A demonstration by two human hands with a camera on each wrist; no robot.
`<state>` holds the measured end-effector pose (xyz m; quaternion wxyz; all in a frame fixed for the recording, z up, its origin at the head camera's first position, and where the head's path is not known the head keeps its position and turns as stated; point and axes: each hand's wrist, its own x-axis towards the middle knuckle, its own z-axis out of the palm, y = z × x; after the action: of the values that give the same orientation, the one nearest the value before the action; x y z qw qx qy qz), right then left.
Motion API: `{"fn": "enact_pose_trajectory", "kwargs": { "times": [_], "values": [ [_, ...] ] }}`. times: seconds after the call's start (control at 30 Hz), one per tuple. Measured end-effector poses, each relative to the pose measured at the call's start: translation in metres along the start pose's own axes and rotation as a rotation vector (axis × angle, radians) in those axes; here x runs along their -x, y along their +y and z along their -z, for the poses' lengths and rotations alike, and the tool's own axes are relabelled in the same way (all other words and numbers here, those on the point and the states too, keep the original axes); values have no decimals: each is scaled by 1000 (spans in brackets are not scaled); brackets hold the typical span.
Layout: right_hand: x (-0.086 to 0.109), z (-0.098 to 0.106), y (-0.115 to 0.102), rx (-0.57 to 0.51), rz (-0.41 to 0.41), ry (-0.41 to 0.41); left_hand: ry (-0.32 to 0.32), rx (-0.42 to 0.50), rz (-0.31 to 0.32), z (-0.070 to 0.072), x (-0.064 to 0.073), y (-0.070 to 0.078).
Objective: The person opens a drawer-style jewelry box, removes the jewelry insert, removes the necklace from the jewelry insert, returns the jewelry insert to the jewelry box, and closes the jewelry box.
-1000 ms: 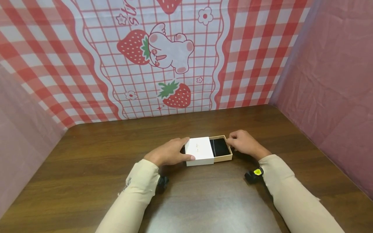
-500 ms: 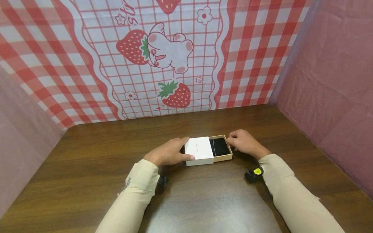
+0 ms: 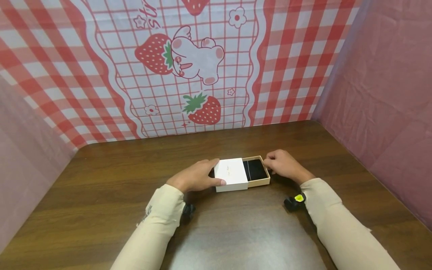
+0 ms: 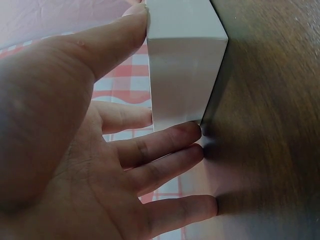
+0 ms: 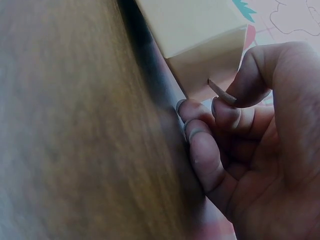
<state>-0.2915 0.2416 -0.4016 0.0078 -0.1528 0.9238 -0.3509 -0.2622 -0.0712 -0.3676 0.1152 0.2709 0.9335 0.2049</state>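
A small drawer-style box lies on the table, its white outer cover (image 3: 231,171) at left and its tan inner drawer (image 3: 258,183) sticking out to the right. Inside the drawer is a flat black item (image 3: 257,170) with a thin pale line across it; its kind is unclear. My left hand (image 3: 197,176) grips the cover's left end, thumb at the near edge and fingers at the far side. At the drawer's right end, my right hand (image 3: 284,164) pinches a thin pull tab (image 5: 220,92) between thumb and index finger; its other fingers curl below.
The brown wooden table (image 3: 111,210) spreads around the box. A red-and-white checked cloth (image 3: 287,67) with strawberries hangs behind. Pink cloth (image 3: 378,105) hangs at both sides. Dark wrist cameras (image 3: 293,203) hang under the sleeves.
The drawer and my right hand have shifted very slightly to the right. My left hand and the white cover have stayed in place.
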Motion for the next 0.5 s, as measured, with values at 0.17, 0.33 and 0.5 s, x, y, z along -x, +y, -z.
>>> {"fn": "enact_pose_trajectory", "kwargs": {
  "times": [0.17, 0.33, 0.5],
  "values": [
    [0, 0, 1, -2, -7, -6, 2, 1, 1, 0, 0, 0],
    [-1, 1, 1, -2, -20, -8, 0, 6, 8, 0, 0, 1],
    [0, 1, 0, -2, -23, -10, -5, 2, 14, -1, -2, 0]
  ]
}}
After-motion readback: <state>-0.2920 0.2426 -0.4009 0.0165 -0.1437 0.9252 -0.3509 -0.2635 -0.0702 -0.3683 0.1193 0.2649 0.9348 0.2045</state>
